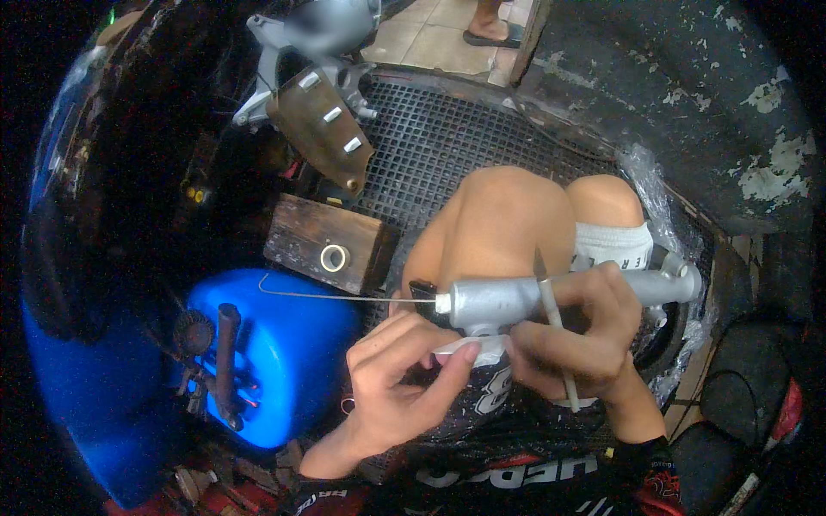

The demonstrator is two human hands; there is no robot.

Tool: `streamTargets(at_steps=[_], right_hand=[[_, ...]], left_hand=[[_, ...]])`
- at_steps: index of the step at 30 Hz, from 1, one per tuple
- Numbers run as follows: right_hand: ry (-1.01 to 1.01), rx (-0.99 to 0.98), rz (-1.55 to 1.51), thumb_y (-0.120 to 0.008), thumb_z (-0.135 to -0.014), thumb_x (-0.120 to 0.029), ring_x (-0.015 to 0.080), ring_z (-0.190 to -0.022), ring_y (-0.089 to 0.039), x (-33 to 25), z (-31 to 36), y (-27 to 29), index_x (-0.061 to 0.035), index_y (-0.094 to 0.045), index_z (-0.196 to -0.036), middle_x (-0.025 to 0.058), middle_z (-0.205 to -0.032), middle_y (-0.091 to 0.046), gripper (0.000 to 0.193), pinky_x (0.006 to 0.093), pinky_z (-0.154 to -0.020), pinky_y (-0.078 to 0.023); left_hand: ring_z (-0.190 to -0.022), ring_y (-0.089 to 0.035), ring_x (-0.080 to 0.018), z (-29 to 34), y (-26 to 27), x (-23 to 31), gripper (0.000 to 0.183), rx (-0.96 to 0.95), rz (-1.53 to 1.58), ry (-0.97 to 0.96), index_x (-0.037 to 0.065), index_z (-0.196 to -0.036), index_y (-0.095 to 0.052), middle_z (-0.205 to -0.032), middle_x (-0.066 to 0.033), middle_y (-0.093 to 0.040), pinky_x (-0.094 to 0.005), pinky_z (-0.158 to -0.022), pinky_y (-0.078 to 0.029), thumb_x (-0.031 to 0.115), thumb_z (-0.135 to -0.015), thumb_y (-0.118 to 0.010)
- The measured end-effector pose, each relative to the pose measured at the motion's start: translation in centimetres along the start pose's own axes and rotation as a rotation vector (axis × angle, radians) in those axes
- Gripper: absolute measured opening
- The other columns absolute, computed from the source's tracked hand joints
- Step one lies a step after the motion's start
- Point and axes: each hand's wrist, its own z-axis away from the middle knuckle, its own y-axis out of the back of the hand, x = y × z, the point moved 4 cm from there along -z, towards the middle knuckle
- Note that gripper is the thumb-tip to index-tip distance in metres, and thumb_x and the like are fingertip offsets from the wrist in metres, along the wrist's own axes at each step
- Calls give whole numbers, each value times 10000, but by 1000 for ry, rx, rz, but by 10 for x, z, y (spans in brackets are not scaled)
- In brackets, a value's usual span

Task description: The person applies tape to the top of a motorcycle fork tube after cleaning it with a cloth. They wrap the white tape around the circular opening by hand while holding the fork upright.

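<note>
Seemingly propped across the thighs [503, 228], the silver cylinder [495, 301] needs no holding — so the left hand [397, 378] pinches a white strip [491, 350] while the right hand [589, 331] grips a slim pointed tool [548, 297].

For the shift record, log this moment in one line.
left hand: pinching thin white strip | right hand: holding slim pale pointed tool | silver-grey metal cylinder: near both hands
</note>
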Motion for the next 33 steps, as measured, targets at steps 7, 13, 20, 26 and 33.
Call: streamTargets(at_steps=[7, 13, 20, 26, 33], right_hand=[[-25, 1, -5, -853, -620, -280, 226, -690, -539, -1, -2, -1, -219, -752, -802, 23, -862, -630, 217, 336, -546, -418], [-67, 12, 2, -847, -603, -275, 235, -655, -512, -2, -6, -2, -203, -715, -738, 25, -822, -586, 202, 349, -528, -393], [-56, 21, 29, -852, -611, -278, 239, -659, -503, -1, -5, -2, -195, -693, -715, 29, -799, -545, 207, 356, -518, -383], [-61, -20, 16, -847, -631, -282, 247, -667, -504, 2, -6, -2, -187, -688, -717, 52, -806, -536, 204, 369, -519, -376], [-92, -56, -79, -833, -624, -252, 278, -661, -503, 7, -8, 3, -164, -692, -739, 88, -792, -516, 201, 395, -540, -374]], left_hand=[[-554, -528, -161, -1, -1, -3, 113, 51, 23, 14, 7, -792, -718, -699, -71, -650, -283, -540, -395, 3, -783, -830], [-540, -526, -155, -2, -4, -5, 136, 80, 11, 3, 13, -768, -706, -666, -61, -624, -278, -526, -388, 18, -774, -842], [-546, -527, -103, -2, -14, -16, 220, 95, 66, 131, 8, -734, -690, -635, -39, -613, -268, -495, -370, 85, -746, -896], [-863, -703, -122, -7, -17, -26, 238, -67, 133, 379, -9, -981, -789, -924, -77, -777, -282, -810, -538, 100, -788, -875], [-788, -640, -80, -9, -15, -30, 243, -207, 238, 317, -8, -987, -785, -910, -44, -743, -251, -707, -481, 115, -799, -879]])
